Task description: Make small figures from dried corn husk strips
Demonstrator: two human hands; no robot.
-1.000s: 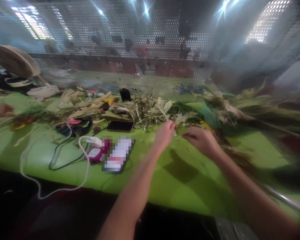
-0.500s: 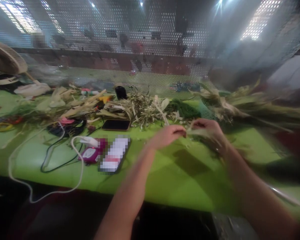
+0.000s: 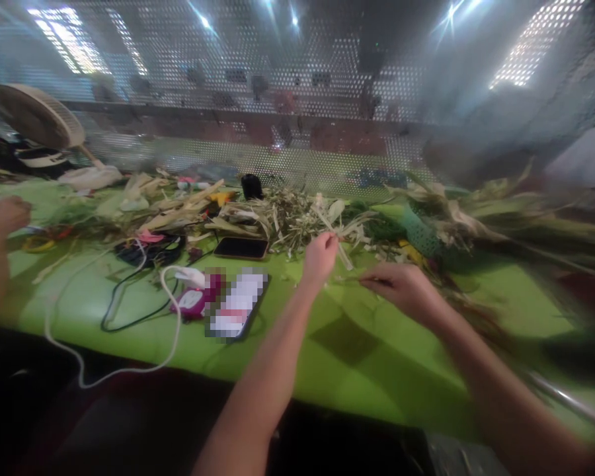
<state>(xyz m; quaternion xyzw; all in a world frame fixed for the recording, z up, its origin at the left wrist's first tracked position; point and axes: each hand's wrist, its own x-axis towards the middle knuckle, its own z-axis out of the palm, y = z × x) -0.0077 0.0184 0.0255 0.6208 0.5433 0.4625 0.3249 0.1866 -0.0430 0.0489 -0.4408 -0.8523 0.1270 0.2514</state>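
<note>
My left hand [image 3: 321, 256] is closed with its fingers pinched on pale dried husk strips [image 3: 346, 256], which fan out to the right beyond the fingertips. My right hand [image 3: 399, 285] is a little lower and to the right, over the green tabletop [image 3: 337, 377]. Its thumb and fingers are pressed together, and a thin pale sliver seems to stick out from their tips, too blurred to name. Just behind both hands lies a loose heap of dried husk pieces [image 3: 292, 221].
Left of my arm lie a phone with a lit screen [image 3: 240, 304], a dark phone [image 3: 241, 248], a magenta power block [image 3: 192, 303] and a white cable [image 3: 129, 372]. Another person's hand [image 3: 2, 218] is at the far left. Long leaves [image 3: 496, 211] lie at the right, beside a green basket [image 3: 420, 230].
My hands have moved apart: the left hand has shifted left with the husk strips, while the right hand has dropped lower. Another person's hand has come further into view at the left.
</note>
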